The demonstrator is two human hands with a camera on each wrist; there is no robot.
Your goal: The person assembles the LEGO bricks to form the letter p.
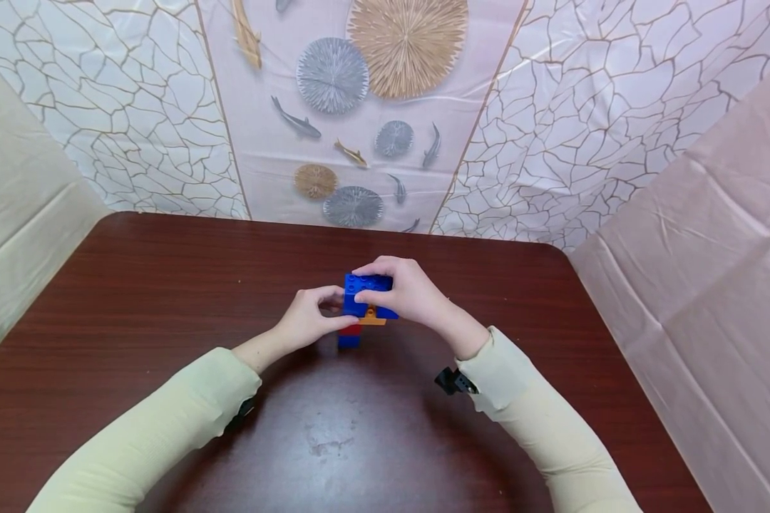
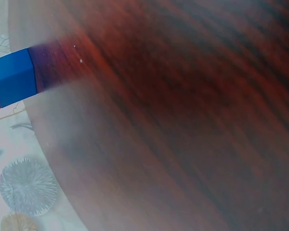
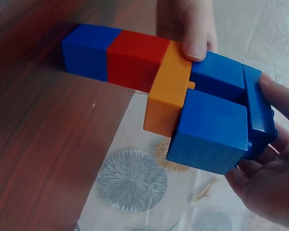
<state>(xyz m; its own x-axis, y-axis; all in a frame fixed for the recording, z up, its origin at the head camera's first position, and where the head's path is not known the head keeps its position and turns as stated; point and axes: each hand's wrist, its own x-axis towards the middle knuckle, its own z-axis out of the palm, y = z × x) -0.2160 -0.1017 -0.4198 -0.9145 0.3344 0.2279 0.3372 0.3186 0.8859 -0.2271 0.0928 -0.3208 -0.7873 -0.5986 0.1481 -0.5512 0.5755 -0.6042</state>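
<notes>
A small tower of toy building bricks stands on the table between both hands. In the right wrist view its lowest brick is blue [image 3: 84, 50], then comes a red brick [image 3: 135, 57] and a longer orange brick [image 3: 166, 91] that juts out sideways. Two blue bricks sit side by side on the orange one, the nearer blue brick [image 3: 209, 127] overhanging its end. A studded blue top brick [image 3: 260, 106] spans both. My right hand [image 1: 413, 292] grips this top brick between thumb and fingers. From the other side my left hand [image 1: 311, 313] pinches the tower, thumb at the orange brick's edge.
The dark brown wooden table [image 1: 321, 442] reaches to a patterned cloth wall [image 1: 391, 171] behind it. Pale cloth walls [image 1: 699, 285] flank both sides. A dark wrist device [image 1: 455, 381] hangs under the right sleeve.
</notes>
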